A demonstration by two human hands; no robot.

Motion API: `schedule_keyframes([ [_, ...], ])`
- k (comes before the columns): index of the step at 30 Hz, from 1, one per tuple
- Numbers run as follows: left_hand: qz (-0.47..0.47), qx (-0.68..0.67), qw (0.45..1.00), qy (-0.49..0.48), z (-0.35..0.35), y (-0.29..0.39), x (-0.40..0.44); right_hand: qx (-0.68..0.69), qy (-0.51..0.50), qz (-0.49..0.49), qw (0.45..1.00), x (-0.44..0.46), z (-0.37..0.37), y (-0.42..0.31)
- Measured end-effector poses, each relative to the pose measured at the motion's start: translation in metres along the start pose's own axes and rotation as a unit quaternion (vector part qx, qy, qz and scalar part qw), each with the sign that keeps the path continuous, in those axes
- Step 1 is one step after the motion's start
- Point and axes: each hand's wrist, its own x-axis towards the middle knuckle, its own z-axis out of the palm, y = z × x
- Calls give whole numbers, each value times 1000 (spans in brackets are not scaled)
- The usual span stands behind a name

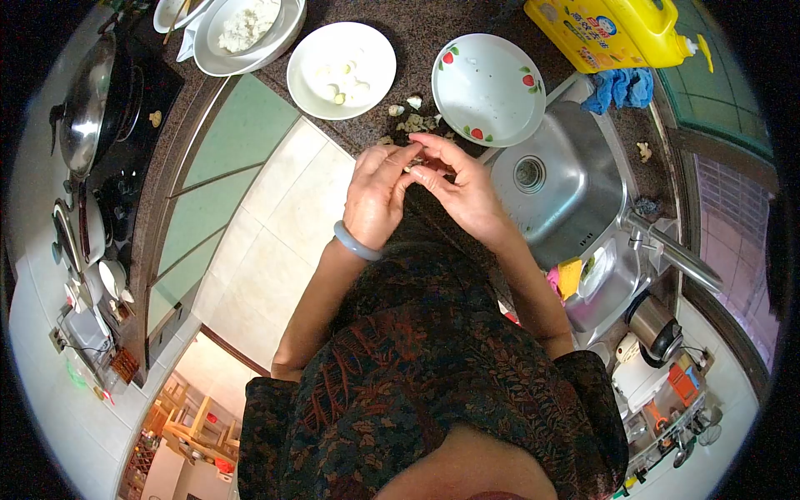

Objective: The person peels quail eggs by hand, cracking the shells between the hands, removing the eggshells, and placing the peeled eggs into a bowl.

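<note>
My left hand (372, 190), with a pale bangle (357, 242) on its wrist, meets my right hand (463, 190) at the counter's edge. The fingertips of both pinch a small garlic clove (412, 168), mostly covered by the fingers. Just beyond them, garlic skins (414, 124) and a few loose cloves (395, 110) lie on the dark counter. A white bowl (304, 52) behind my left hand holds several peeled cloves (348, 79). To the right, a white bowl with strawberry prints (488, 92) has only small specks inside.
A steel sink (575, 167) with a faucet (675, 254) lies to the right. Behind it stand a yellow detergent bottle (612, 33) and a blue cloth (618, 90). At the back left is a bowl of white food (292, 37); a wok (87, 108) sits on the stove.
</note>
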Motion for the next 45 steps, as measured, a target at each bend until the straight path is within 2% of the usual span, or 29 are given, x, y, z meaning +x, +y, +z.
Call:
schedule_keyframes([
  [2,-5,2,1000,-16,0,2,-1,-2,6,7,1000,-1,2,0],
  [4,-62,-70,995,-24,1,5,-1,-4,12,14,1000,-2,3,5],
  [7,-108,-136,985,-10,-1,9,-1,70,8,13,997,-2,4,12],
  [8,-107,-136,985,-10,3,7,-4,116,22,40,992,-2,4,9],
  [10,-187,-315,930,13,15,1,-15,162,36,65,984,-4,7,8],
  [11,-185,-331,925,-37,12,2,-16,140,61,66,986,-6,12,12],
  [12,-150,-265,950,-64,11,7,-16,118,85,68,987,-8,18,16],
  [13,-135,-247,957,-74,15,9,-16,165,101,24,981,-10,28,23],
  [14,-130,-258,954,-75,23,9,-16,100,100,-6,990,-11,34,23],
  [17,-169,-306,935,-58,41,5,-10,20,87,37,995,-25,38,9],
  [20,-170,-333,925,-75,51,7,-11,67,83,61,992,-24,38,11],
  [21,-155,-341,923,-88,54,13,-13,60,71,33,995,-19,36,20],
  [22,-143,-347,922,-95,55,19,-16,-25,71,-5,997,-20,30,35],
  [24,-135,-355,921,-92,57,22,-17,189,85,103,973,-9,27,19],
  [25,-160,-353,918,-87,61,16,-16,108,67,103,986,-12,23,5],
  [26,-181,-344,919,-71,58,13,-8,108,29,11,994,-20,27,5],
  [28,-180,-340,920,-79,59,13,-8,184,25,47,982,-36,39,20],
  [30,-178,-338,920,-92,66,16,-9,187,12,54,981,-27,31,12],
  [32,-178,-336,919,-102,68,22,-7,166,62,119,977,-9,16,-3],
  [34,-192,-333,920,-80,61,23,2,197,77,106,972,-9,15,-1],
  [37,-235,-322,917,-26,35,33,28,132,1,-22,991,-34,35,14],
  [38,-243,-322,915,-18,35,36,28,169,-18,0,985,-40,40,8],
  [39,-251,-323,913,-11,36,38,29,144,-3,-3,990,-35,38,7],
  [41,-239,-399,883,-63,57,19,10,125,43,15,991,-13,28,11],
  [42,-199,-355,906,-116,53,28,1,132,74,36,988,0,20,7],
  [43,-192,-418,878,-131,51,34,-5,103,91,72,988,3,9,-4],
  [44,-183,-479,846,-145,47,38,-6,177,145,73,971,10,10,1],
  [45,-195,-429,869,-153,33,47,0,164,133,54,976,10,3,8],
])
